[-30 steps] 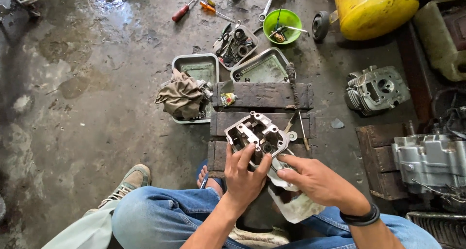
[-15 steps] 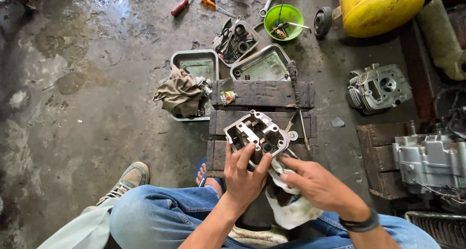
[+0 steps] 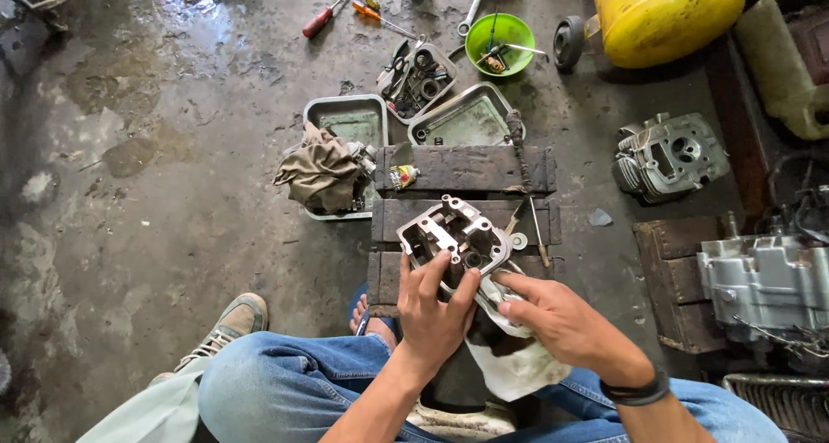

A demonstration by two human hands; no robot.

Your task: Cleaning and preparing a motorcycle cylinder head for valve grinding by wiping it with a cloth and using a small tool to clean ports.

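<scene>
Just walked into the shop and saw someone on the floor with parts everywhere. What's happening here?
A seated person holds a metal engine head over a stack of wooden blocks. Their left hand grips its near edge, while the right hand presses a white rag against it. Metal trays, screwdrivers and a green bowl lie beyond on the wet concrete.

The person sat with both forearms reaching forward between the knees, bare from the elbow down. The left hand (image 3: 436, 309) was spread, palm down, its fingers (image 3: 442, 268) fanned upward and curled over what it gripped, the thumb pointing up beside them. The right hand (image 3: 561, 322) came in from the right at a slant, wrist banded in black, its forefinger and thumb stretched toward the left hand's fingertips, almost touching them.
</scene>
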